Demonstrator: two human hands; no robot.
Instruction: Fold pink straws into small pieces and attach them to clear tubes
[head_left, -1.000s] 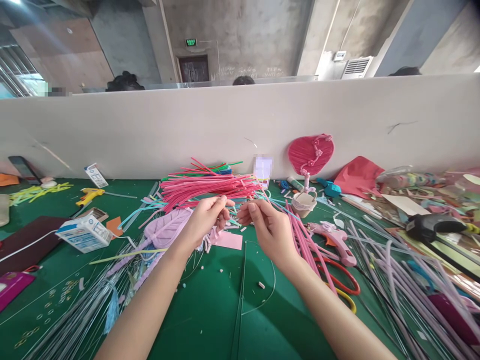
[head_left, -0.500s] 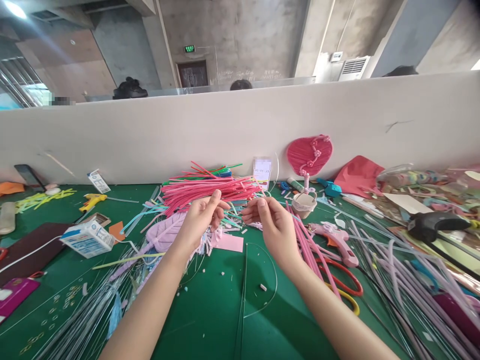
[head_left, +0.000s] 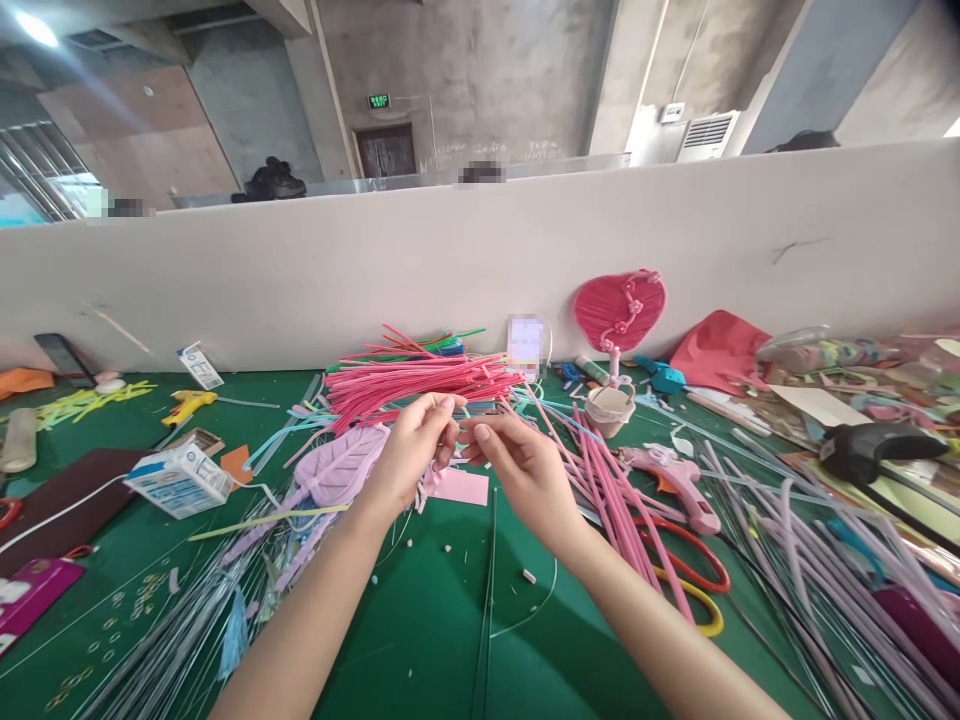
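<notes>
My left hand (head_left: 414, 446) is closed in a pinch above the middle of the green table. Close to its fingertips, my right hand (head_left: 519, 462) is also pinched, thumb against the fingers. Whatever they grip is too small or too hidden to make out. Behind the hands lies a pile of pink and red pipe cleaners (head_left: 420, 384). A lilac leaf shape (head_left: 341, 466) rests left of my left hand, with a pink paper card (head_left: 459, 486) below the fingers.
On the right are a pink glue gun (head_left: 679, 482), red-handled scissors (head_left: 694, 552), pink pipe cleaners (head_left: 611, 480) and a small pot (head_left: 609, 410) with a red fan-like piece (head_left: 621, 312). A blue-white box (head_left: 180, 480) and thin wires (head_left: 176, 630) lie left. A white partition (head_left: 360, 265) stands behind.
My two hands have come together, so the gap between their fingertips has nearly closed. My right hand has moved left and its fingers have drawn into a pinch.
</notes>
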